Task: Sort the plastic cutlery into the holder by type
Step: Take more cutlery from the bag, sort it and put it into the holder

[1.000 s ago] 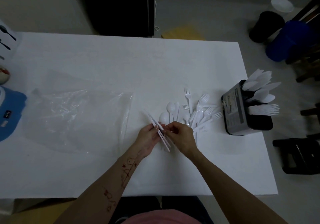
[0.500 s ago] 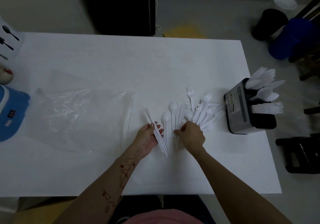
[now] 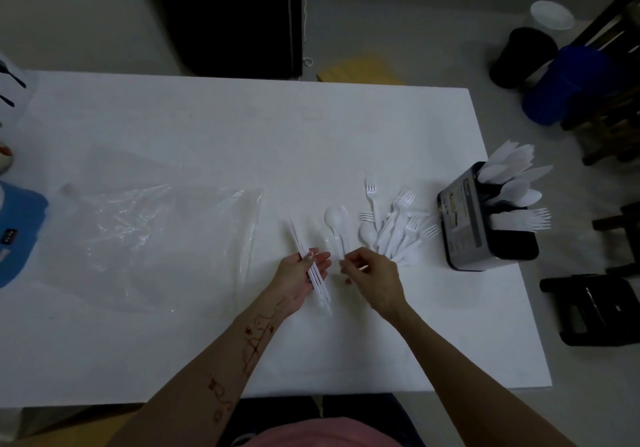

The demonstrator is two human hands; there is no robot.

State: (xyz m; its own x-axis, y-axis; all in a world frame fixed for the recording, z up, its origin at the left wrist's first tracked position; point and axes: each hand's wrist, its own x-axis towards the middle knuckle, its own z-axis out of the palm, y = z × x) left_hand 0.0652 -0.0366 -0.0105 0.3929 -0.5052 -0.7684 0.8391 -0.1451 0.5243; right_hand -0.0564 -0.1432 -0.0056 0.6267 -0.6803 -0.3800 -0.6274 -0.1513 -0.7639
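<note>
So the left hand point(image 3: 300, 278) is palm-up with a bundle of white knives point(image 3: 313, 271) lying across it, thumb curled over the top to pin them; the bundle sticks out past the fingers point(image 3: 320, 260) on both ends. The right hand point(image 3: 372, 275) sits just beside it, fingers curled in a pinch, but I honestly can't tell if there's anything in that pinch.

Just beyond the fingertips of both hands a few spoons point(image 3: 334, 221) lie on the white counter point(image 3: 207, 128), and off past the right hand's knuckles there's a fanned-out pile of forks point(image 3: 398, 225). Further out on that side, near the counter's edge, stands the black holder point(image 3: 485, 225), already stuffed with cutlery, knives and spoons in the far part, forks in the nearer one.

Away from the left hand's outer side, a crumpled clear plastic bag point(image 3: 145, 232) lies flat on the counter, and a blue object point(image 3: 17, 232) sits at the very edge.

Room's pretty dim: grey floor, a blue bin point(image 3: 568, 83) and a black bin point(image 3: 519, 57) beyond the far right corner, dark stools point(image 3: 595, 308) on the right.
</note>
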